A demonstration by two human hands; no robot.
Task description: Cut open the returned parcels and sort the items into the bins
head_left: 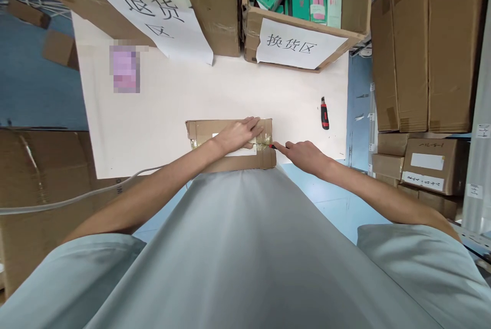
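Note:
A taped cardboard box (264, 159) with a white label lies at the table's near edge, against my shirt. Across its top rests my left hand (238, 134), fingers stretched toward the box's right end. My right hand (303, 156) is closed beside that end, its index finger extended along a small red and black tool (272, 146), which touches the tape seam. Most of this tool is hidden by the fingers. Farther right on the white table (230, 88) lies a red and black box cutter (325, 114).
Two open cartons stand at the back, one (215, 22) holding colourful packages, the other (307, 47) green boxes. A pixelated purple item (126, 69) lies at the left. A pale cable (95, 192) runs in from the left. Cardboard boxes (424, 165) are stacked at the right.

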